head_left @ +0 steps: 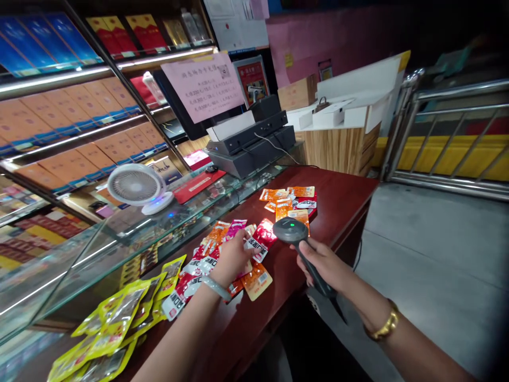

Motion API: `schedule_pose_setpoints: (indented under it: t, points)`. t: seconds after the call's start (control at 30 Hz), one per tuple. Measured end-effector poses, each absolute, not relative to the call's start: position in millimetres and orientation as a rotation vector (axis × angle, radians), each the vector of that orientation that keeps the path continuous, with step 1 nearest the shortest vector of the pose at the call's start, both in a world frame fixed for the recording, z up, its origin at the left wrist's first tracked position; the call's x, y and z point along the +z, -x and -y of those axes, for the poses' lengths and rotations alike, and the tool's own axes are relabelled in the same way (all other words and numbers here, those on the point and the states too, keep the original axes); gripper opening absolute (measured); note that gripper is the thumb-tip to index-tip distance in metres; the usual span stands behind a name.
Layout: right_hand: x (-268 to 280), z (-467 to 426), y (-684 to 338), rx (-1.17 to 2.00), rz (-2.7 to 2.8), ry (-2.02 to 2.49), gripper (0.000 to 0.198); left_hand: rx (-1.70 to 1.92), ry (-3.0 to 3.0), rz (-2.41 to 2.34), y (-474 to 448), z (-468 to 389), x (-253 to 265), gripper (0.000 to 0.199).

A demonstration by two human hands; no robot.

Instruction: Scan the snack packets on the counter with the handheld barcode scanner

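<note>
My right hand (324,265) is wrapped around the handle of a dark grey barcode scanner (292,231) with a small green light on top. Its head points toward a red-and-white snack packet (263,239), which shines brightly at its upper end. That packet is pinched by my left hand (233,257), thumb on its face; the other fingertips are partly hidden. Beneath and around this hand lie more red, orange and purple packets, including an orange one (257,280) with its barcode side up. Farther back is a smaller pile of orange packets (284,207).
Yellow snack bags (119,318) lie at the near left on the dark red desk (342,185). A glass counter (186,212) runs along the left, bearing a white fan (137,185). Behind stand a cash drawer (250,151) and a monitor with a pink notice (202,87).
</note>
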State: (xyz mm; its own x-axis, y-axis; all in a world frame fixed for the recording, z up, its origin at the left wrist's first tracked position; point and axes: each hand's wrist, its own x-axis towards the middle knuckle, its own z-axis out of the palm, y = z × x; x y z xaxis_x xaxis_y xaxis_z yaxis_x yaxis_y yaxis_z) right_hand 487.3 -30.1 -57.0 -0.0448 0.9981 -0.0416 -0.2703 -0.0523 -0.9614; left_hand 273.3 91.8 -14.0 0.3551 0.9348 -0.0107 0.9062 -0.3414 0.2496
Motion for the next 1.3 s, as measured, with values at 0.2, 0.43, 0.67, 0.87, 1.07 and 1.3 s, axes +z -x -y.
schedule_pose_setpoints:
  t: [0.2, 0.43, 0.67, 0.87, 1.07, 1.3]
  points:
    - [-67, 43, -477, 1.452, 1.061, 0.998, 0.046, 0.181, -2.183, -1.895, -190, -104, -6, 0.046]
    - [-74, 52, -483, 1.413, 1.102, 1.028, 0.045, 0.295, -2.556, -2.237, -211, -96, 11, 0.053]
    - [-76, 67, -508, 1.289, 1.018, 1.185, 0.046, 0.266, -2.74, -1.684, -362, -76, -25, 0.046]
    - [-75, 79, -527, 1.233, 0.965, 1.24, 0.045, 0.243, -2.716, -1.701, -412, -78, -42, 0.046]
    - [-68, 74, -527, 1.188, 1.012, 1.227, 0.043, 0.142, -2.545, -1.622, -373, -78, -40, 0.05]
    - [-59, 55, -506, 1.294, 1.087, 1.153, 0.044, 0.294, -2.424, -1.707, -328, -63, -44, 0.045]
